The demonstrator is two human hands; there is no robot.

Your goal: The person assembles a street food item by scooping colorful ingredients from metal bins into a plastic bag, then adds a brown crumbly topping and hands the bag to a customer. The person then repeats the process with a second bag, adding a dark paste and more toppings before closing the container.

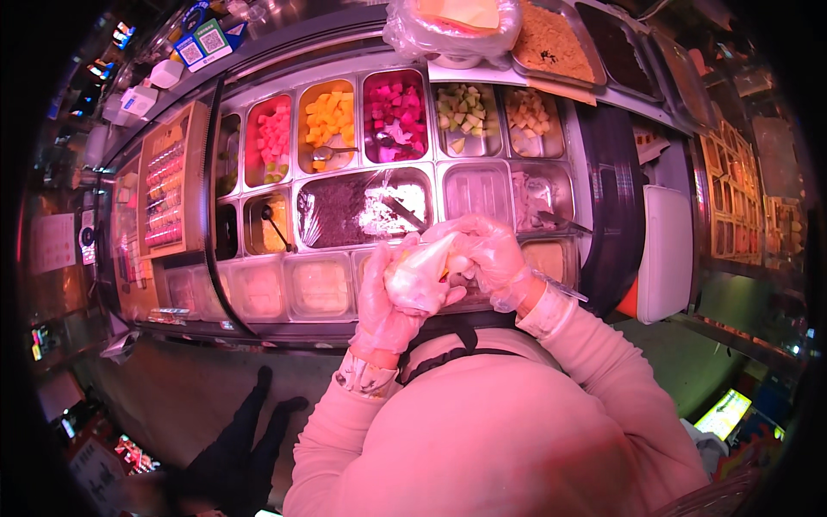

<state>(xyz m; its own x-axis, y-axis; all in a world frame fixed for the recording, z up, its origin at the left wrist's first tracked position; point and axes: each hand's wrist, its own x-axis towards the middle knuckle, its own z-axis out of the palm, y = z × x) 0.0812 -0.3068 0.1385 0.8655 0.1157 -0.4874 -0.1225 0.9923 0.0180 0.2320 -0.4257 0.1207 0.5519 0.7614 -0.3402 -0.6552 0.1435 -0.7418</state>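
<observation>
Both my hands wear clear plastic gloves and are raised in front of my chest, over the near side of the food counter. Between them is a soft white wrap point(418, 277), bunched and folded, with a little yellow and red showing at its opening. My left hand point(385, 302) cups it from below and from the left, fingers curled round it. From the right, my right hand point(497, 258) closes its fingers on the wrap's upper edge. What lies deeper inside the wrap is hidden.
Beyond my hands stand metal pans of diced pink point(274, 129), yellow point(329, 114) and magenta fruit point(394, 103). A dark filling point(336, 211) lies under film with a spatula. Clear tubs point(320, 286) line the near edge. A crumb tray point(556, 43) stands far right. Someone's dark-clothed legs point(250, 431) show lower left.
</observation>
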